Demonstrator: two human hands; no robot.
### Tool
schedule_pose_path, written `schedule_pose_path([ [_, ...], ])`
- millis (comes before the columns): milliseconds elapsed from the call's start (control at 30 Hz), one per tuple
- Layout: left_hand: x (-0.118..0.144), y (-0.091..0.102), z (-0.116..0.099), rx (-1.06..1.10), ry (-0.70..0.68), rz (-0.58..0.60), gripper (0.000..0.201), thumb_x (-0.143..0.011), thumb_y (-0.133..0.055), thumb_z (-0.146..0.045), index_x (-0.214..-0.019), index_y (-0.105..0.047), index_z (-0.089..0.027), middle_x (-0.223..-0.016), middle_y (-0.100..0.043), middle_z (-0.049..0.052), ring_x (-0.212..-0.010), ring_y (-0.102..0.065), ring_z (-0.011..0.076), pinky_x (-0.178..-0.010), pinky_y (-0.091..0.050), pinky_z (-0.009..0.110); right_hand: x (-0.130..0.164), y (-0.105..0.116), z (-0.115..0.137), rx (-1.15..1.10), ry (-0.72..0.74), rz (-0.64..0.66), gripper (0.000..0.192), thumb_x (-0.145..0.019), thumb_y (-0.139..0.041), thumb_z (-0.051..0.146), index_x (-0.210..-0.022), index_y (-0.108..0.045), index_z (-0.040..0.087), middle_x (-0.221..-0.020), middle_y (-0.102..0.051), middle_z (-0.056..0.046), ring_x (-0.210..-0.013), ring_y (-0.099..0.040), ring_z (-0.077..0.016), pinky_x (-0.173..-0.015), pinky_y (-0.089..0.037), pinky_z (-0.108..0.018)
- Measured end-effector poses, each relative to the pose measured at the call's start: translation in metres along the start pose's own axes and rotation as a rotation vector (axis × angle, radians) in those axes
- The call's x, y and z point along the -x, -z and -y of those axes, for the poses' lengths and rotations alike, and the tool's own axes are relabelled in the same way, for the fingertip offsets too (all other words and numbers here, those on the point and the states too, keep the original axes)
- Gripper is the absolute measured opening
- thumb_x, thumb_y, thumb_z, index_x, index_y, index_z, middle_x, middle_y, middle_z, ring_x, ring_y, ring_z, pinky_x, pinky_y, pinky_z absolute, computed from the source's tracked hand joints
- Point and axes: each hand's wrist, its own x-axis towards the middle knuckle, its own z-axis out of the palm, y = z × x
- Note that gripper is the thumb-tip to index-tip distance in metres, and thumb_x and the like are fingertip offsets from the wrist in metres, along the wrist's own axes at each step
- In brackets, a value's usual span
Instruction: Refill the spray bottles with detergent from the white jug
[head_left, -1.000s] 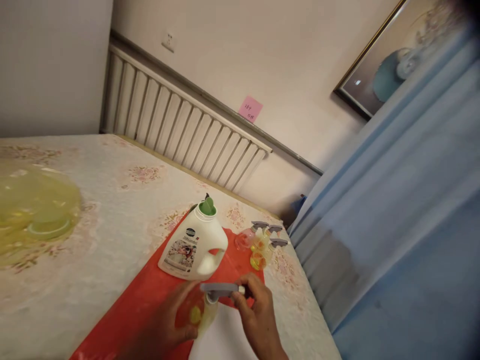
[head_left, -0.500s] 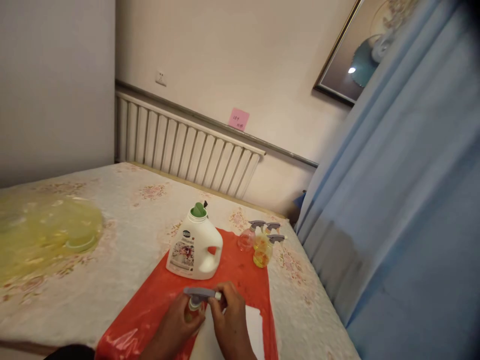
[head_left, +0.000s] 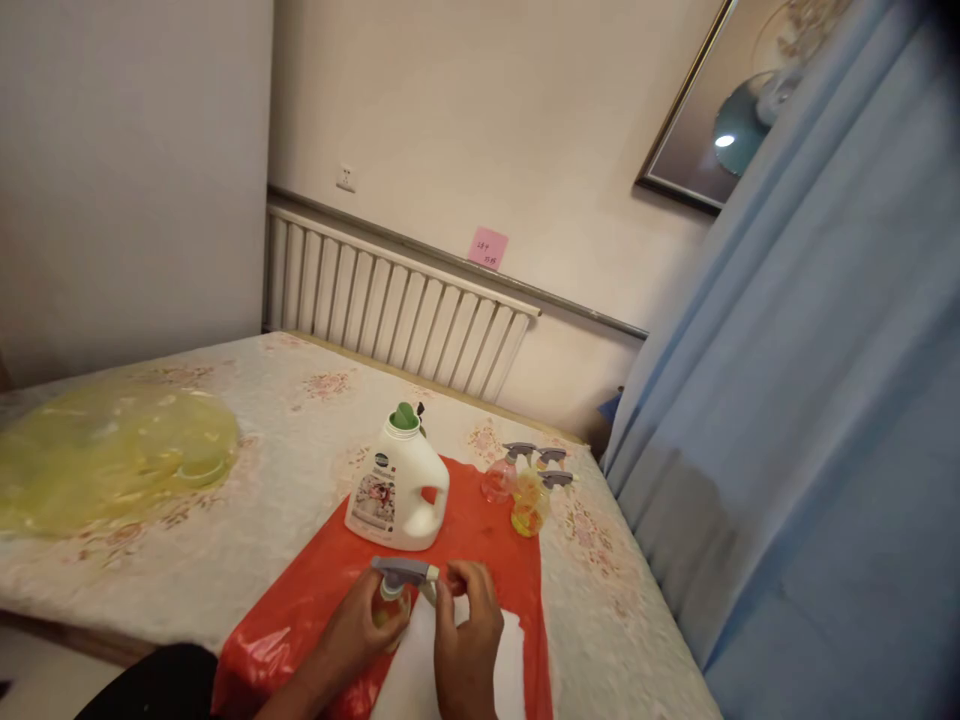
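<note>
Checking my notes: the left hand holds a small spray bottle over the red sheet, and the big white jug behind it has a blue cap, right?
Not quite: in the head view the white jug has a green cap, not blue. The left hand does hold the spray bottle over the red sheet.

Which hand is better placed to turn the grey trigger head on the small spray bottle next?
Right, probably. The right hand has its fingertips at the nozzle end of the trigger head, while the left hand is wrapped around the small spray bottle, steadying it.

I see a bed (head_left: 247, 480) with a pale floral cover. On it lie a red plastic sheet (head_left: 487, 540), near the right edge, and a crumpled yellow bag (head_left: 112, 460) far left.
</note>
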Motion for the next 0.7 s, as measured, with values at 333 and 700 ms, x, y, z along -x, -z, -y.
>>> schedule_pose_path([
  [333, 0.004, 0.004, 0.000, 0.098, 0.025, 0.054, 0.038, -0.071, -0.069, -0.029, -0.104, -0.056, -0.017, -0.105, -0.069, 0.009, -0.100, -0.065, 0.0277, -0.089, -0.051, 0.039, 0.043, -0.024, -0.009, 0.068, 0.046, 0.177, 0.045, -0.080, -0.057, 0.009, -0.121, -0.062, 0.024, -0.114, -0.070, -0.010, -0.104, -0.067, -0.0280, -0.089, -0.055, -0.042],
  [700, 0.013, 0.003, -0.016, 0.165, 0.168, -0.074, 0.028, -0.071, -0.064, -0.033, -0.096, -0.061, -0.019, -0.084, -0.072, 0.004, -0.086, -0.068, 0.0277, -0.075, -0.054, 0.038, 0.052, -0.067, -0.026, 0.091, -0.052, 0.111, 0.044, -0.080, -0.059, 0.015, -0.124, -0.059, 0.022, -0.117, -0.070, -0.013, -0.105, -0.067, -0.0303, -0.088, -0.054, -0.042],
])
